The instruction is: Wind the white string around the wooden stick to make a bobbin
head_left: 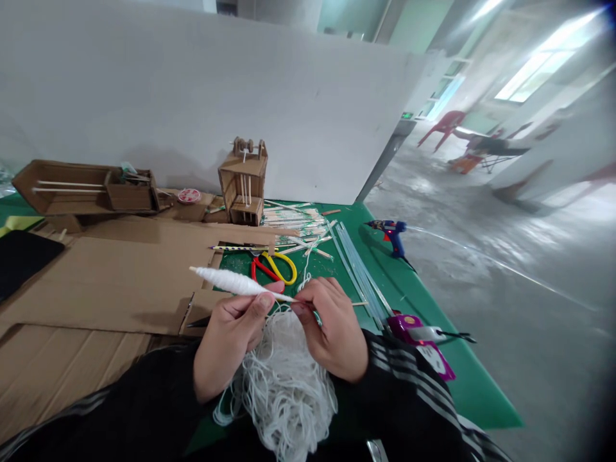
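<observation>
A thin wooden stick wound with white yarn (230, 280) forms a spindle shape, thick toward its left end and tapering to the right. My left hand (239, 327) pinches its right part between thumb and fingers. Farther along, my right hand (332, 327) closes on the narrow end of the same stick, whose bare tip (360, 303) sticks out to the right. Below both hands hangs a loose heap of white yarn (291, 391). One strand runs up beside my right hand. Scissors (274, 268) with red and yellow handles lie just beyond my left hand.
Cardboard sheets (96, 269) cover the left. Behind stand a cardboard box model (243, 186) and a long cardboard tray (77, 186). Many thin sticks (293, 221), clear glue sticks (359, 269), a blue glue gun (392, 236) and a purple device (407, 327) lie on the green table.
</observation>
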The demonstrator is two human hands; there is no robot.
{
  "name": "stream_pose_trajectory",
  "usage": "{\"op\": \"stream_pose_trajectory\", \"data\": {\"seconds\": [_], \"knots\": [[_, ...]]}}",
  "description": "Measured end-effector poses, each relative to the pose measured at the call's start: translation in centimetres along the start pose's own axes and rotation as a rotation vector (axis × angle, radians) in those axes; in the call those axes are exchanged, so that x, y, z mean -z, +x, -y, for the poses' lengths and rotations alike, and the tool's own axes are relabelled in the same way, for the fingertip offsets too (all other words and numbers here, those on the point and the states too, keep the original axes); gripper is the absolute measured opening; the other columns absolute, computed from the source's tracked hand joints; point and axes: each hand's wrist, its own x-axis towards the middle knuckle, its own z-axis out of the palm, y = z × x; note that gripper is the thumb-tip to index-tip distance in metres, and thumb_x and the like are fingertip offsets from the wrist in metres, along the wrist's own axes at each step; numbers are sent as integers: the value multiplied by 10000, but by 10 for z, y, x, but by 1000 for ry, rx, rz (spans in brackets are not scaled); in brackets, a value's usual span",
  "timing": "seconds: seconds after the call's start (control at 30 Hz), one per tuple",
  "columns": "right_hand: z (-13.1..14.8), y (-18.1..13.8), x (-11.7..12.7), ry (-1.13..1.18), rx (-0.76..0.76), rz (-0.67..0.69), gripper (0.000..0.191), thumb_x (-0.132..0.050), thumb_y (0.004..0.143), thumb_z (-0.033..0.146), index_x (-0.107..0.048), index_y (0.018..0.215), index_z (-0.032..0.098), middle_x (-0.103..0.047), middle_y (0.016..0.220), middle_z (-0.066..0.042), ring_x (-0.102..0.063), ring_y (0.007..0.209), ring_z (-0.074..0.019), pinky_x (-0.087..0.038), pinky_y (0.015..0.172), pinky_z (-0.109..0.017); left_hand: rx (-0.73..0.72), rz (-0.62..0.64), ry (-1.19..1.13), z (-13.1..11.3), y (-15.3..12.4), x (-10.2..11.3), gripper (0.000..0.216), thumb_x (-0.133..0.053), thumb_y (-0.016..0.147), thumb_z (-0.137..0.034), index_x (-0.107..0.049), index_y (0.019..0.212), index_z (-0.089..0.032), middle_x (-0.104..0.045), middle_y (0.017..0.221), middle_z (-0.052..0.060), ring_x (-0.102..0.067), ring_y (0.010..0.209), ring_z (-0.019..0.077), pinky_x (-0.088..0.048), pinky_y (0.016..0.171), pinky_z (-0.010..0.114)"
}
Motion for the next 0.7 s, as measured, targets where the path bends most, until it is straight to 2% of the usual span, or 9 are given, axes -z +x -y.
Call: {"op": "stream_pose_trajectory", "data": {"seconds": [0.13, 0.27, 0.33, 0.47, 0.6, 0.7], "knots": [[0, 0, 1, -31, -4, 40, 160, -431, 946, 159, -490, 802, 195, -551, 694, -25, -467, 668, -179, -311, 651, -346, 0, -6, -9, 0, 1, 0, 435, -659, 858, -418, -685, 1181, -127, -159, 532, -114, -105, 456, 46, -95, 412, 208], [1, -1, 0, 24, -26, -41, 24, -496, 921, 173, -499, 902, 187, -568, 796, -42, -497, 727, -182, -340, 671, -334, -5, -1, -24, 1, 2, 0, 408, -653, 866, -408, -691, 1167, -136, -161, 527, -116, -103, 453, 43, -98, 410, 202], [1, 0, 0, 14, -2, -69, 62, -491, 919, 154, -488, 870, 191, -561, 767, -31, -496, 708, -178, -332, 665, -330, -9, -4, -21, 1, 2, 0, 392, -654, 868, -401, -697, 1155, -138, -162, 529, -116, -103, 455, 43, -98, 408, 199], [-1, 1, 0, -45, 16, -42, 160, -431, 946, 134, -485, 808, 193, -562, 697, -15, -486, 641, -167, -296, 645, -332, 0, 8, -14, 0, 1, 0, 391, -648, 871, -404, -699, 1148, -133, -157, 535, -115, -99, 454, 43, -94, 405, 199], [-1, 0, 0, -32, -15, -32, 36, -511, 934, 213, -510, 930, 178, -597, 772, -28, -511, 669, -170, -325, 668, -326, -5, -20, -20, -1, 2, -1, 380, -655, 865, -409, -706, 1130, -142, -152, 530, -117, -91, 451, 45, -96, 402, 199], [1, -1, -1, 0, -19, -46, 60, -532, 913, 214, -493, 934, 174, -569, 763, -27, -497, 661, -168, -344, 654, -312, -8, -18, -22, -1, 3, -1, 372, -658, 861, -412, -712, 1118, -148, -149, 529, -118, -91, 450, 46, -96, 400, 197]]}}
